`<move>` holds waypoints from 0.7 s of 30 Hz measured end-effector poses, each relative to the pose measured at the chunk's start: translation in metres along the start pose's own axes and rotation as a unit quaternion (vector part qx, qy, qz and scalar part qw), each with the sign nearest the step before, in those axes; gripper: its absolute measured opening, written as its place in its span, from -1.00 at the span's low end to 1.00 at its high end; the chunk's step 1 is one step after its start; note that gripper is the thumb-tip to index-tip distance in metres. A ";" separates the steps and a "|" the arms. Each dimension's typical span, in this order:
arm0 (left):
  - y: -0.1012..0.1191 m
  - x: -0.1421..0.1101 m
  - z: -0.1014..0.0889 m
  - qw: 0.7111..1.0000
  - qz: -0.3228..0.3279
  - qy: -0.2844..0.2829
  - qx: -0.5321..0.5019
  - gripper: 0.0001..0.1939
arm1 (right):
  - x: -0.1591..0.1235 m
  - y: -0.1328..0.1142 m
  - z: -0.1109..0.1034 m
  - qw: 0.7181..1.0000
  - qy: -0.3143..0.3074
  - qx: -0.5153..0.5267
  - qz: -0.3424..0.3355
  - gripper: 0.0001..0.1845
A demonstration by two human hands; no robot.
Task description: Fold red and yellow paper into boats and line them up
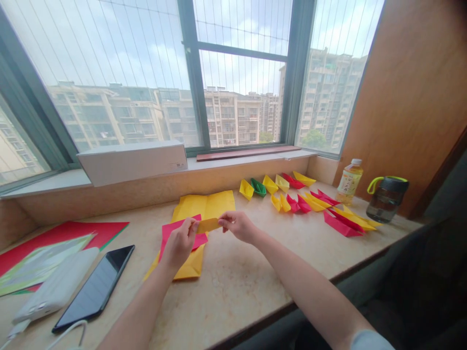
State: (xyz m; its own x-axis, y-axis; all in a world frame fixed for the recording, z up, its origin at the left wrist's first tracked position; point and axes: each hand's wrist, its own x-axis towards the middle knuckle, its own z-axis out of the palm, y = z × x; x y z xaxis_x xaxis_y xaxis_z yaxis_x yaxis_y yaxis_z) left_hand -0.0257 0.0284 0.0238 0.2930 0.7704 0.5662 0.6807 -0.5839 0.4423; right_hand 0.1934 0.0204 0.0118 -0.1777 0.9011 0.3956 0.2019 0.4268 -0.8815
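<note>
Between my two hands, a small folded piece of yellow paper (208,224) is held up over the counter. My left hand (180,243) pinches its left end, and my right hand (237,226) pinches the right end. Under and behind the left hand lies a pink sheet of paper (170,234), resting on yellow paper (191,266). Farther back, a creased yellow sheet (204,205) lies against the wall. The fingertips partly cover both ends of the folded piece.
Several folded paper boats (299,203) in yellow, red, pink and green stand at the right. Beyond them are a drink bottle (349,182) and a dark water bottle (386,199). A phone (97,287), a white power bank (58,284) and red paper (113,232) lie left.
</note>
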 end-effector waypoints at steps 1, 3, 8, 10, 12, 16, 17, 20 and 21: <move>0.000 0.000 0.000 1.000 -0.004 0.003 -0.004 -0.66 | 0.000 0.001 0.000 1.000 0.002 0.002 0.007 -0.78; 0.001 0.000 0.002 1.000 -0.024 0.011 -0.014 -0.68 | 0.000 0.002 -0.001 1.000 -0.004 0.013 0.015 -0.68; 0.000 0.000 0.004 0.992 -0.106 0.037 -0.060 -0.64 | -0.006 0.003 -0.001 0.999 -0.040 -0.014 -0.016 -0.32; 0.000 0.000 0.005 0.987 -0.126 0.033 -0.099 -0.63 | -0.007 0.003 0.000 0.998 -0.040 -0.043 -0.027 -0.46; 0.001 -0.001 0.005 0.979 -0.146 0.019 -0.142 -0.62 | -0.008 0.003 0.000 0.997 -0.030 -0.061 -0.028 -0.56; 0.004 -0.002 0.005 0.964 -0.169 0.016 -0.203 -0.52 | -0.009 0.001 -0.001 0.996 -0.008 -0.083 -0.021 -0.65; 0.005 -0.002 0.005 0.962 -0.172 0.014 -0.213 -0.50 | -0.009 0.001 -0.001 0.995 -0.005 -0.093 -0.023 -0.66; 0.007 -0.003 0.004 0.957 -0.173 -0.009 -0.233 -0.50 | -0.008 0.001 -0.002 0.992 0.002 -0.121 -0.025 -0.65; 0.007 -0.003 0.004 0.956 -0.173 -0.018 -0.237 -0.51 | -0.008 0.001 -0.003 0.992 0.005 -0.127 -0.023 -0.63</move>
State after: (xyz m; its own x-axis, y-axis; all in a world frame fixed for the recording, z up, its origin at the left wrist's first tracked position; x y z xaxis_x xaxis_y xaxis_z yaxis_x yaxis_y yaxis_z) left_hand -0.0194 0.0224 0.0226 0.1351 0.9416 0.3084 0.3639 -0.3367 0.8685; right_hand 0.1977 0.0136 0.0085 -0.1838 0.8803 0.4374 0.4302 0.4722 -0.7694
